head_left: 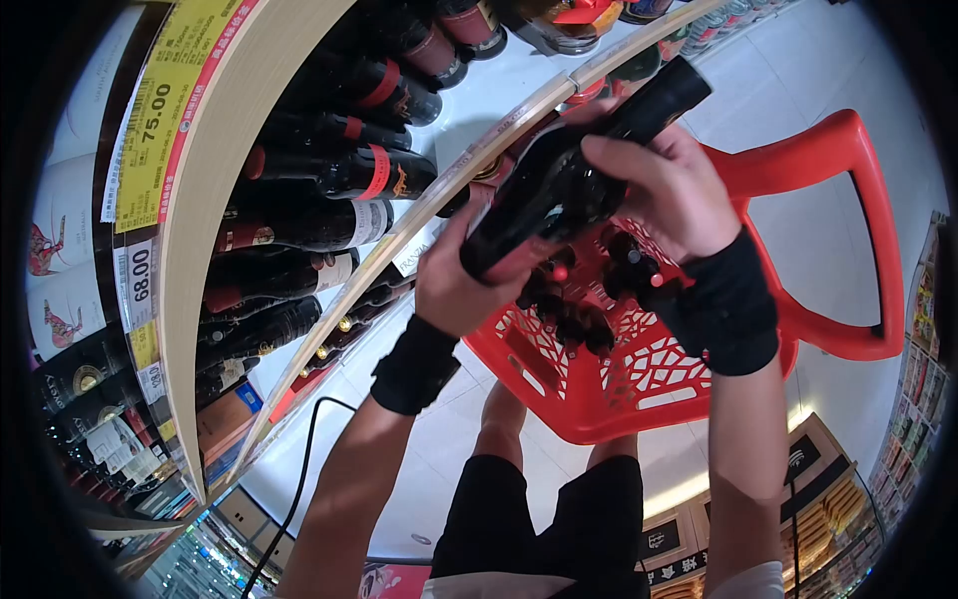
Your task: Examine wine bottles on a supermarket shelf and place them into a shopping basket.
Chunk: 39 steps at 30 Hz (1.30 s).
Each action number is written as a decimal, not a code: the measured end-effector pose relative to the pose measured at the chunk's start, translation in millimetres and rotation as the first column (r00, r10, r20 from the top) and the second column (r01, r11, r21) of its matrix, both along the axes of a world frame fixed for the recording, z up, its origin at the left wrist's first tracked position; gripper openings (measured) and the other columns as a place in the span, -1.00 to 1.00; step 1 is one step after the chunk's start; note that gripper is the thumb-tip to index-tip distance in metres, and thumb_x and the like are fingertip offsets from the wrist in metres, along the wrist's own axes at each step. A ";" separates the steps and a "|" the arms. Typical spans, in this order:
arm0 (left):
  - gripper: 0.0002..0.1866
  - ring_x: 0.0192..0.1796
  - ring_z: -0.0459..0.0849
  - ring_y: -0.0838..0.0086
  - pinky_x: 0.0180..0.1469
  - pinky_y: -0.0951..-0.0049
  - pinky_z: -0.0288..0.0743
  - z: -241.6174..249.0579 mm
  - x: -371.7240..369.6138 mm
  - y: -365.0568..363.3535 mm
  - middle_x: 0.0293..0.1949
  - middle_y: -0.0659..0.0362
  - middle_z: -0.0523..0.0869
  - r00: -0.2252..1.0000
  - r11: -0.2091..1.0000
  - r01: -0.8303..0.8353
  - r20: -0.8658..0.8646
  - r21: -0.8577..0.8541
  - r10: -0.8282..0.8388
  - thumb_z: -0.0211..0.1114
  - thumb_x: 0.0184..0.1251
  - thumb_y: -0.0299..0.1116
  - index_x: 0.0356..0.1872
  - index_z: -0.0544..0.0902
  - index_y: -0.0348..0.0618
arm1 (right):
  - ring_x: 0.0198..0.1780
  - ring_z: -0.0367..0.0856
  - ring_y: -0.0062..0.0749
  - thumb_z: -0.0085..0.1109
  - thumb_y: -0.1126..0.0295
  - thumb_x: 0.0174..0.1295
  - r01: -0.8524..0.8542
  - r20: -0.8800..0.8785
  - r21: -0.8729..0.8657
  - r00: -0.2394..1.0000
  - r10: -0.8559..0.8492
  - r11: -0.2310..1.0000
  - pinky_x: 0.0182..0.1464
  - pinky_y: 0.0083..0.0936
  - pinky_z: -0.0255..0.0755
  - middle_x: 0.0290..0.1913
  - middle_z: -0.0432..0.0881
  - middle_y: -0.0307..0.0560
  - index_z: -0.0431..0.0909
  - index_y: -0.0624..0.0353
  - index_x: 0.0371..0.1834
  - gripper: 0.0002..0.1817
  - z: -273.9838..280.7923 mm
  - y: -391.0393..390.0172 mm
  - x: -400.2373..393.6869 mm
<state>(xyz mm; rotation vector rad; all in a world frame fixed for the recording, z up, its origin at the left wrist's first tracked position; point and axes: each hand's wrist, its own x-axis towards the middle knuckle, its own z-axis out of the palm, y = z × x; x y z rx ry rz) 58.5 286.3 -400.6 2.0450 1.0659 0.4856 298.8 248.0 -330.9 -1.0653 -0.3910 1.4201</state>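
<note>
A dark wine bottle is held tilted across the middle of the head view, its neck pointing to the upper right. My left hand is closed around the base end. Around the shoulder and neck, my right hand is wrapped with the thumb on top. Black bands cover both wrists. Beneath the hands stands a red plastic basket with a lattice wall and a large red handle. Several dark bottles stand inside it, partly hidden by my right hand and wrist.
Left of me, a wooden-edged shelf holds rows of dark wine bottles. Yellow price tags run along another shelf edge at far left. More goods line the right side. My legs are just behind the basket.
</note>
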 end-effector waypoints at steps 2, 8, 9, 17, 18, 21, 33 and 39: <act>-0.09 0.05 0.73 0.30 0.12 0.33 0.58 2.1 7.6 21.7 -0.02 -0.06 0.72 1.000 0.999 -0.007 -0.023 0.046 0.008 0.69 -0.20 -0.32 0.28 0.42 -0.30 | -0.41 0.57 -0.73 0.25 0.50 0.27 -0.050 0.050 0.047 0.998 0.047 0.998 -0.55 -0.78 0.28 -0.25 0.69 -0.20 0.61 0.20 0.03 -0.74 -5.3 7.9 13.8; -0.18 -0.01 0.74 0.06 0.06 0.21 0.59 2.1 30.8 72.5 -0.07 -0.12 0.72 0.998 0.991 -0.067 0.030 0.120 0.064 0.66 -0.20 -0.28 0.21 0.49 -0.12 | -0.23 0.75 -0.53 0.42 0.32 0.22 0.004 0.289 0.103 0.957 -0.034 0.995 -0.29 -0.52 0.69 -0.14 0.72 -0.19 0.59 0.12 0.07 -0.62 0.5 44.5 15.6; -0.19 -0.01 0.74 0.05 0.05 0.20 0.59 -0.5 35.0 81.5 -0.07 -0.12 0.72 0.997 0.987 -0.071 0.037 0.141 0.067 0.66 -0.20 -0.28 0.20 0.49 -0.12 | -0.13 0.74 -0.46 0.45 0.32 0.16 0.000 0.309 0.100 0.951 -0.031 0.995 -0.15 -0.45 0.68 -0.12 0.72 -0.15 0.59 0.13 0.07 -0.59 -1.5 51.3 18.2; -0.04 0.21 0.60 0.17 0.27 0.25 0.48 -30.4 68.7 132.5 0.16 -0.05 0.60 0.994 0.952 -0.106 0.058 0.288 0.094 0.68 -0.20 -0.33 0.33 0.35 -0.18 | -0.30 0.60 -0.61 0.38 0.51 0.24 0.148 0.563 0.218 0.789 -0.248 0.965 -0.27 -0.66 0.48 -0.24 0.68 -0.16 0.56 0.28 -0.01 -0.71 -3.7 89.8 -19.5; -0.01 0.27 0.53 0.16 0.28 0.23 0.45 -25.7 73.0 128.5 0.24 -0.06 0.51 0.990 0.958 -0.130 0.084 0.256 0.111 0.69 -0.20 -0.31 0.36 0.33 -0.19 | -0.33 0.60 -0.58 0.41 0.49 0.20 0.166 0.596 0.315 0.732 -0.331 0.935 -0.29 -0.61 0.48 -0.32 0.69 -0.13 0.58 0.30 -0.09 -0.74 -7.0 92.4 -24.0; 0.01 0.27 0.52 0.16 0.25 0.21 0.46 -18.6 77.2 122.5 0.26 -0.07 0.48 0.983 0.911 -0.182 0.104 0.371 0.154 0.70 -0.21 -0.29 0.35 0.33 -0.22 | -0.35 0.63 -0.47 0.44 0.44 0.17 0.074 0.806 0.261 0.531 -0.260 0.962 -0.28 -0.52 0.50 -0.39 0.68 -0.08 0.60 0.31 -0.18 -0.75 -2.4 101.8 -22.1; -0.15 0.10 0.68 0.30 0.15 0.35 0.60 -17.6 82.2 141.7 0.06 0.00 0.66 0.973 0.954 -0.207 0.151 0.216 0.177 0.66 -0.10 -0.31 0.27 0.40 -0.25 | -0.29 0.67 0.00 0.43 0.37 0.10 -0.079 0.839 0.302 0.494 -0.226 0.950 -0.18 -0.31 0.53 -0.34 0.68 0.15 0.61 0.25 -0.20 -0.73 -18.3 137.2 -25.1; -0.29 0.05 0.68 0.38 0.15 0.37 0.59 -5.6 83.3 148.6 0.03 0.04 0.67 0.918 0.985 -0.169 0.369 0.038 0.144 0.62 -0.02 -0.47 0.19 0.44 -0.33 | 0.01 0.68 -0.40 0.41 0.43 0.13 -0.138 0.738 0.395 0.637 -0.224 0.908 0.04 -0.48 0.58 0.01 0.67 -0.05 0.51 0.21 0.16 -0.50 -64.9 139.8 -1.9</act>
